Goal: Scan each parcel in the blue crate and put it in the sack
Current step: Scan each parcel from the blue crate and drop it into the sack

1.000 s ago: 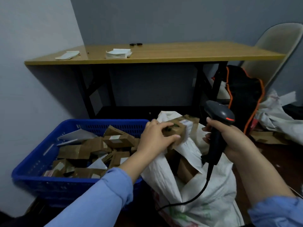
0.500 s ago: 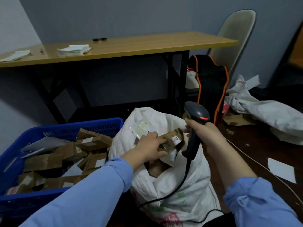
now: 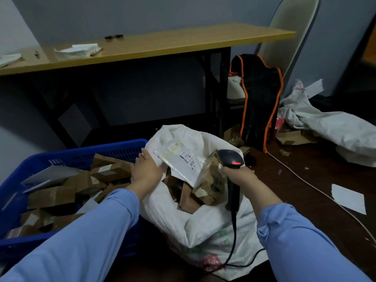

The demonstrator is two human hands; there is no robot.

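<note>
Let go of the parcel: half a second ago held in the left hand over the mouth of the sack, now lying inside the sack, tilted, on top of other brown boxes and just beside the scanner. Left hand drawn back to the sack's left rim, fingers loose and holding nothing, resting against the white cloth there. Right hand at the sack's right side, wrapped round the scanner's handle as before, red light lit, cable trailing down the sack's front.

Judged from that: one more parcel scanned and bagged, that round closed. Far from finished, though: left of the sack, the crate heaped with brown cartons and a flat grey packet or two.

Next, most likely, a reach left from the sack into the crate for a fresh carton, label turned toward the scanner. Worth minding: sack mouth slack and sagging, so apt to fold over the opening without a hand on its rim.
</note>
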